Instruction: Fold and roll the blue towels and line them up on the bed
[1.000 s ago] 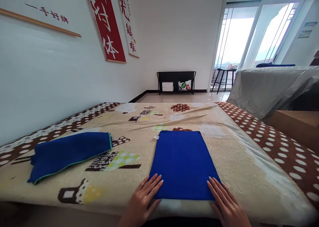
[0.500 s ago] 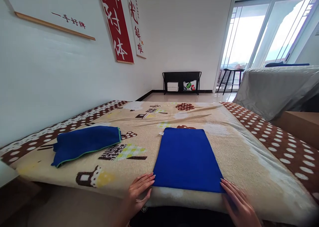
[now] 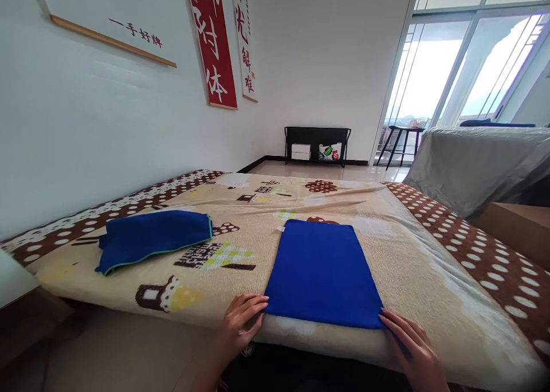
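Note:
A blue cloth [image 3: 323, 274] lies flat on the patterned blanket [image 3: 412, 277], its near edge along the edge of the bed. My left hand [image 3: 246, 320] pinches the cloth's near left corner between thumb and fingers. At the near right corner, my right hand [image 3: 410, 340] holds the cloth the same way, its thumb partly hidden below the fingers. A small white tag sticks out at the far left corner. Another blue cloth [image 3: 154, 237] with green edging lies folded and uneven on the left part of the blanket.
A black rack [image 3: 318, 135] with a white box stands by the far wall. To the right are a sheet-covered piece of furniture [image 3: 476, 163], a cardboard box [image 3: 515, 226] and a black stool [image 3: 404, 137]. Scrolls hang on the left wall.
The view has tilted slightly, shifting the scene. Both hands stay at the near corners of the blue cloth, which lies as before.

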Demonstrator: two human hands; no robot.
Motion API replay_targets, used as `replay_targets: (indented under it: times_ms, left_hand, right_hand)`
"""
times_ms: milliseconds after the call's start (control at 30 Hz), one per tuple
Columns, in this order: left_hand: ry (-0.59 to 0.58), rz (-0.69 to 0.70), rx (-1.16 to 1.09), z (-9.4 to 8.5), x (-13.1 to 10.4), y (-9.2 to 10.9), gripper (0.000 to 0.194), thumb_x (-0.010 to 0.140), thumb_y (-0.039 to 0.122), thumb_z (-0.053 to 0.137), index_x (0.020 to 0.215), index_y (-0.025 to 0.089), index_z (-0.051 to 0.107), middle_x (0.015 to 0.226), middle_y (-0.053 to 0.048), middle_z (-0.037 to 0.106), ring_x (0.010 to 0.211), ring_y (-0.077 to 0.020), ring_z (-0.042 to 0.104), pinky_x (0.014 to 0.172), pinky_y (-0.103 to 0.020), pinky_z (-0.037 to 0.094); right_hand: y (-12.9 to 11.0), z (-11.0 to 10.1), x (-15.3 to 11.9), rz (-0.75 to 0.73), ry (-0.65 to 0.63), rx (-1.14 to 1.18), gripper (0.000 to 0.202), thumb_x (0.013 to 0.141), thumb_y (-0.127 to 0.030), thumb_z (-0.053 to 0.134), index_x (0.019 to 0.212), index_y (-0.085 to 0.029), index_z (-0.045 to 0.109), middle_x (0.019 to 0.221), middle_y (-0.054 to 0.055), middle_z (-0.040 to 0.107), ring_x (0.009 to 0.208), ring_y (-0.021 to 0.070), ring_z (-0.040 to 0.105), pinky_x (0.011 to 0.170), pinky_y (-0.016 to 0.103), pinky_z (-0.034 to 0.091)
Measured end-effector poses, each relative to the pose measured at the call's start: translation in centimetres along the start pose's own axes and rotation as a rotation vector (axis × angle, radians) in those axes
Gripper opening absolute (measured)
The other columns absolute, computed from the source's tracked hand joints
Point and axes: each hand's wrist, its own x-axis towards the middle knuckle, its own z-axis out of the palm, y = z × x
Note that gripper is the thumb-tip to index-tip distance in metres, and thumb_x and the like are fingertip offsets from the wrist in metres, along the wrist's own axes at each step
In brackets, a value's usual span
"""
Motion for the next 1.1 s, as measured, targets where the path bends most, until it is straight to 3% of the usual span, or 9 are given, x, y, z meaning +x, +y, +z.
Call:
replay_targets:
  times_ms: [167,367,567,733,900,1100]
  left_hand:
    - [-0.032,-0.124,-0.139,-0.2,0.4,0.0,0.022,0.093,0.015,0.054,0.106,0.027,0.067,0.110,-0.002,0.073,0.106,-0.0191,0.063,0.094,-0.037,0.050]
    - [-0.124,-0.343,-0.219,-0.5,1.7,0.8,0.011,0.093,0.024,0.052,0.092,0.023,0.062,0.102,-0.004,0.068,0.101,-0.0218,0.061,0.093,-0.039,0.047]
    - [-0.135,-0.458,-0.001,1.1,2.6,1.8,0.013,0.090,0.022,0.043,0.085,0.021,0.054,0.090,-0.006,0.059,0.089,-0.0233,0.055,0.083,-0.040,0.044]
    - [-0.062,-0.547,0.199,2.2,3.1,2.6,0.009,0.085,0.019,0.046,0.082,0.020,0.055,0.095,-0.007,0.057,0.093,-0.0257,0.053,0.087,-0.044,0.039]
    - [0.056,-0.503,0.234,2.6,2.9,2.9,0.013,0.080,0.011,0.048,0.084,0.021,0.056,0.111,-0.009,0.058,0.107,-0.0272,0.051,0.090,-0.043,0.039]
    - [0.096,-0.387,0.223,3.0,2.8,3.5,0.026,0.082,0.006,0.042,0.077,0.023,0.061,0.122,-0.008,0.059,0.121,-0.0287,0.047,0.097,-0.047,0.035]
  right_hand:
    - [0.2,-0.3,0.3,0.065,-0.004,0.049,0.029,0.094,-0.039,0.055,0.119,-0.032,0.066,0.125,-0.001,0.065,0.112,0.0195,0.061,0.092,0.035,0.051]
    - [-0.1,0.0,0.9,0.262,0.015,0.131,0.026,0.092,-0.046,0.056,0.103,-0.028,0.070,0.121,0.003,0.065,0.111,0.0213,0.060,0.093,0.037,0.051]
    - [-1.5,0.4,2.7,0.416,-0.028,0.052,0.030,0.092,-0.047,0.048,0.093,-0.024,0.067,0.118,0.005,0.065,0.107,0.0246,0.059,0.089,0.043,0.045]
    - [-2.7,1.3,3.9,0.504,0.021,-0.107,0.027,0.086,-0.045,0.047,0.088,-0.022,0.061,0.107,0.006,0.067,0.098,0.0262,0.059,0.082,0.042,0.042]
    - [-3.0,2.0,3.6,0.510,0.145,-0.156,0.036,0.087,-0.046,0.046,0.106,-0.018,0.057,0.102,0.009,0.067,0.096,0.0269,0.059,0.081,0.041,0.041]
    - [-2.7,1.9,2.5,0.323,0.213,-0.092,0.030,0.093,-0.046,0.048,0.097,-0.023,0.067,0.114,0.008,0.065,0.105,0.0242,0.060,0.089,0.040,0.040]
